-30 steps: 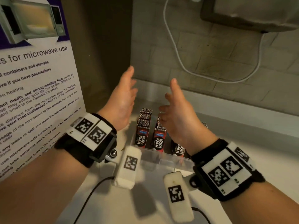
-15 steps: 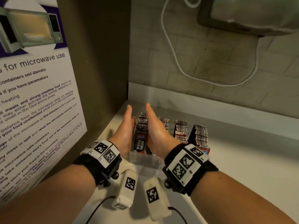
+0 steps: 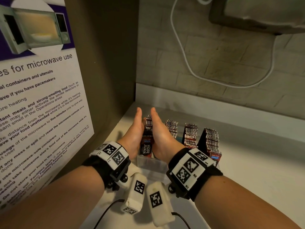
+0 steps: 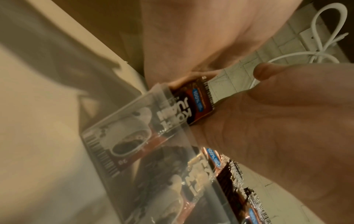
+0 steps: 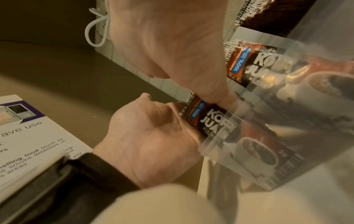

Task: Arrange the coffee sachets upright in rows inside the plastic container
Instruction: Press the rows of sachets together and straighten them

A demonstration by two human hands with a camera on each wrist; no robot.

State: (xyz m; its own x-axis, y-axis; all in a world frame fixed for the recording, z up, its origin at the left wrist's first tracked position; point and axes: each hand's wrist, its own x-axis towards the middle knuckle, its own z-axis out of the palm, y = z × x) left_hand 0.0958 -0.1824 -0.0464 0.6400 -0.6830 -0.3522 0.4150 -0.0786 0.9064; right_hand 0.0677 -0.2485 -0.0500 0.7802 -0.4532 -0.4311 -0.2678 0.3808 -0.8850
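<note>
Flat, straight-fingered left hand point(image 3: 134, 129) and right hand point(image 3: 160, 131) press the leftmost row of coffee sachets point(image 3: 147, 138) between their palms, upright inside the clear plastic container point(image 3: 149, 162) at the worktop's point(image 3: 255, 171) back left corner.

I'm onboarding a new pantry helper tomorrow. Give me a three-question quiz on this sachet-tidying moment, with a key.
1. True or false: the left hand and right hand press flat against opposite sides of the leftmost sachet row.
2. How many sachet rows stand in the plastic container? A) two B) four C) six
3. Fill in: the brand printed on the sachets is KOPI ____.

Key: 1 true; 2 B; 3 JUAN.
</note>
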